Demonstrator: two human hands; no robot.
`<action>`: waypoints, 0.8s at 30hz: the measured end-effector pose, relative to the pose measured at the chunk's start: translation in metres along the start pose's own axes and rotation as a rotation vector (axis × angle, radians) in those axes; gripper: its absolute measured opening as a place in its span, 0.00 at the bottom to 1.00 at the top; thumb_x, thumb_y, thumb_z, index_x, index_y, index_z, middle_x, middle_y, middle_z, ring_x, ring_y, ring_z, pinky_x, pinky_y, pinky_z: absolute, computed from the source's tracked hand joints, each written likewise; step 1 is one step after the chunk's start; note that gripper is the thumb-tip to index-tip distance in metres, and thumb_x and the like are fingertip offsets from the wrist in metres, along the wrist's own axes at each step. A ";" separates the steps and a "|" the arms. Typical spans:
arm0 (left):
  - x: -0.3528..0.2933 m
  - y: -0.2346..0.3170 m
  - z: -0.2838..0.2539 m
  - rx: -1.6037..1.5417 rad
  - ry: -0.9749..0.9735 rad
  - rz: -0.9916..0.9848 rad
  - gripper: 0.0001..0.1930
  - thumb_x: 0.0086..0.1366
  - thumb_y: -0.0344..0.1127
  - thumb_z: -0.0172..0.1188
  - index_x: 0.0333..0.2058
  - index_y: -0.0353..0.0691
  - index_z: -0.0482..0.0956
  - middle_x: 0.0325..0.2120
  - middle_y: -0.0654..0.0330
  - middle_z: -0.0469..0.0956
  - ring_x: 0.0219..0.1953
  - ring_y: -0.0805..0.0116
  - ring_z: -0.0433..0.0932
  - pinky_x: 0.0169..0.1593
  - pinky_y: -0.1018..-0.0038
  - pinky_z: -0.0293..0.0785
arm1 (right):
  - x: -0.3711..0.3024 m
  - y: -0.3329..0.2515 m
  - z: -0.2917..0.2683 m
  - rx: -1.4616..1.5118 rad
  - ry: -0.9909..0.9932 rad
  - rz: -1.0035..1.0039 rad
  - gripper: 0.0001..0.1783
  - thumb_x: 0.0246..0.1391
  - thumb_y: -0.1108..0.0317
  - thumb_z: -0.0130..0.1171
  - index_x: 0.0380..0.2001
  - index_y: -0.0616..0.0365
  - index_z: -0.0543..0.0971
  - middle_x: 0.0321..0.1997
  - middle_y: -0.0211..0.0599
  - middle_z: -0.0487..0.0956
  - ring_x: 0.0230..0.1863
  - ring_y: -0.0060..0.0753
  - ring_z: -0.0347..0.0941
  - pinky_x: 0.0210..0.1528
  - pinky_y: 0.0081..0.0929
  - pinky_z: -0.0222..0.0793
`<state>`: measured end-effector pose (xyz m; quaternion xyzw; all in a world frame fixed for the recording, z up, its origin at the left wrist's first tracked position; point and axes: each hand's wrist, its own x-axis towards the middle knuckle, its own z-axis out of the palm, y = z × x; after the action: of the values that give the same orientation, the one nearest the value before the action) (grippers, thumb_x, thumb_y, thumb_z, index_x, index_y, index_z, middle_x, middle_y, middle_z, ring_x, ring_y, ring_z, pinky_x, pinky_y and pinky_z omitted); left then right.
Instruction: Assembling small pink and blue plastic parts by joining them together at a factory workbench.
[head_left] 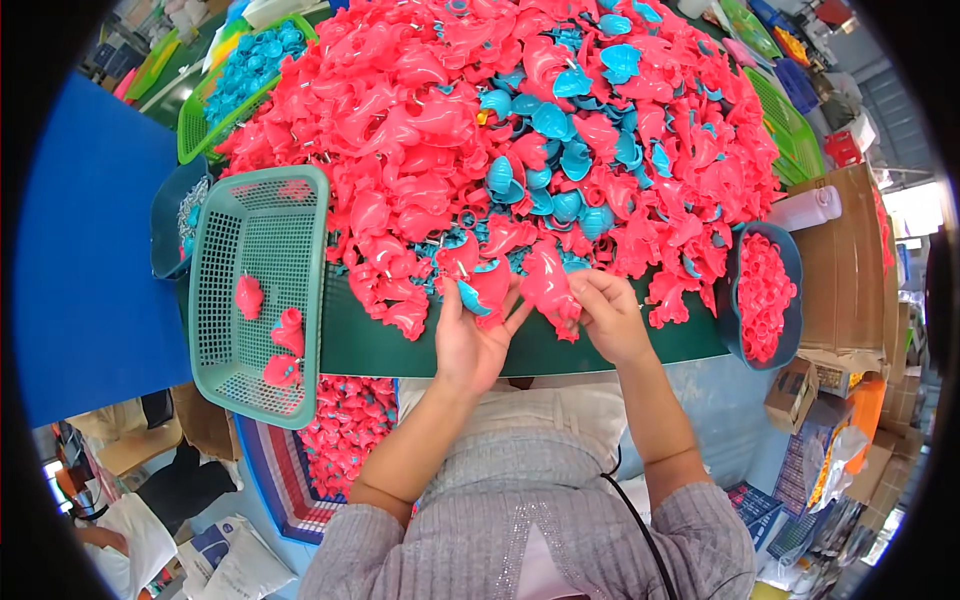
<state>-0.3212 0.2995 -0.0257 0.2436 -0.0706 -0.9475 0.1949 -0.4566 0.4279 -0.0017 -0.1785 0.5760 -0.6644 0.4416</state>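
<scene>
My left hand (pixel 468 348), palm up, holds a glossy pink plastic shell (pixel 492 284) with a blue piece (pixel 470 298) set against its inner side. Close by on the right, my right hand (pixel 612 325) pinches a second pink plastic shell (pixel 547 282) between thumb and fingers. The two shells are side by side, slightly apart, above the near edge of the green table (pixel 380 342). Beyond my hands rises a large heap of pink shells (pixel 410 120), with blue ribbed shell pieces (pixel 552 122) mixed through its middle.
A green mesh basket (pixel 322 250) at left holds several pink pieces. Behind it are a dark bowl of small metal parts (pixel 190 207) and a green basket of blue pieces (pixel 187 135). At right, a dark tub (pixel 790 335) contains small pink rings, beside a cardboard box (pixel 845 270).
</scene>
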 end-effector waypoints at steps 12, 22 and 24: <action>-0.012 0.002 0.023 -0.005 -0.154 -0.029 0.29 0.70 0.59 0.35 0.58 0.43 0.63 0.54 0.54 0.70 0.55 0.57 0.70 0.59 0.54 0.66 | -0.015 0.009 0.025 -0.925 0.040 -0.680 0.33 0.46 0.83 0.56 0.59 0.57 0.68 0.66 0.56 0.60 0.61 0.55 0.66 0.55 0.34 0.69; -0.009 0.002 0.023 0.306 -0.163 0.094 0.24 0.73 0.51 0.34 0.55 0.39 0.64 0.51 0.52 0.71 0.50 0.58 0.75 0.53 0.60 0.73 | -0.022 -0.025 0.014 -1.148 0.028 -0.846 0.33 0.39 0.63 0.70 0.51 0.64 0.74 0.56 0.46 0.73 0.43 0.41 0.72 0.40 0.32 0.72; -0.011 -0.002 0.021 0.445 -0.187 0.179 0.22 0.74 0.49 0.34 0.54 0.38 0.64 0.50 0.53 0.71 0.49 0.61 0.75 0.53 0.62 0.73 | -0.024 -0.032 0.027 -1.210 0.094 -0.895 0.34 0.40 0.59 0.69 0.50 0.65 0.74 0.53 0.43 0.76 0.39 0.40 0.71 0.38 0.33 0.71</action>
<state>-0.3232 0.3066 -0.0027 0.1847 -0.3163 -0.9059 0.2125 -0.4354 0.4287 0.0414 -0.5784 0.7311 -0.3549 -0.0708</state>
